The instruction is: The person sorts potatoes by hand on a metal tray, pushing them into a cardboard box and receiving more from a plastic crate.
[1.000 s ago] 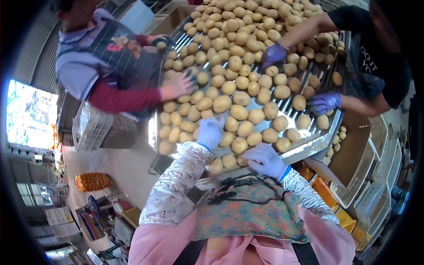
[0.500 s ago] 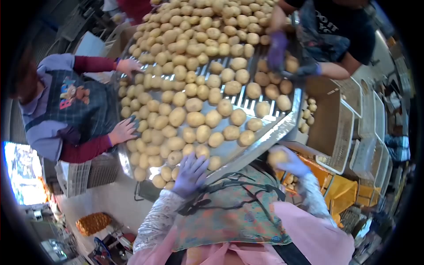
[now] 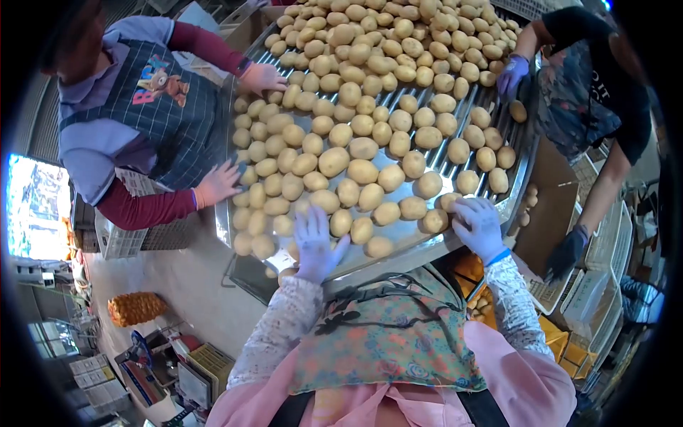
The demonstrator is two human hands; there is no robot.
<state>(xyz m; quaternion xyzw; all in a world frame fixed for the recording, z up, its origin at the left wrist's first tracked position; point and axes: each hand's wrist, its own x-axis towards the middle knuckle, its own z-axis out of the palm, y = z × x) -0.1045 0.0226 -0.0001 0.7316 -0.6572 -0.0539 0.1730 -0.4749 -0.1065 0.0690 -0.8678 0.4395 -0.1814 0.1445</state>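
Observation:
Many potatoes (image 3: 363, 171) cover a metal sorting table (image 3: 413, 252) with a slatted part at the back and right. My left hand (image 3: 315, 242), in a pale purple glove, rests palm down among the potatoes at the near edge, its fingers spread and touching the nearest ones. At the table's near right edge my right hand (image 3: 480, 226), gloved alike, has its fingers bent over the rim beside a potato (image 3: 435, 220); it holds no potato that I can see.
A co-worker's hands (image 3: 218, 183) touch the table's left side. At the right, another co-worker's purple-gloved hand (image 3: 512, 75) is near a potato, the other dark-gloved hand (image 3: 566, 254) above crates (image 3: 597, 285). A filled net sack (image 3: 136, 309) lies on the floor.
My right hand has let go of a potato and moved from beside the table onto its edge. The right co-worker's dark-gloved hand has moved from the table down to the crates.

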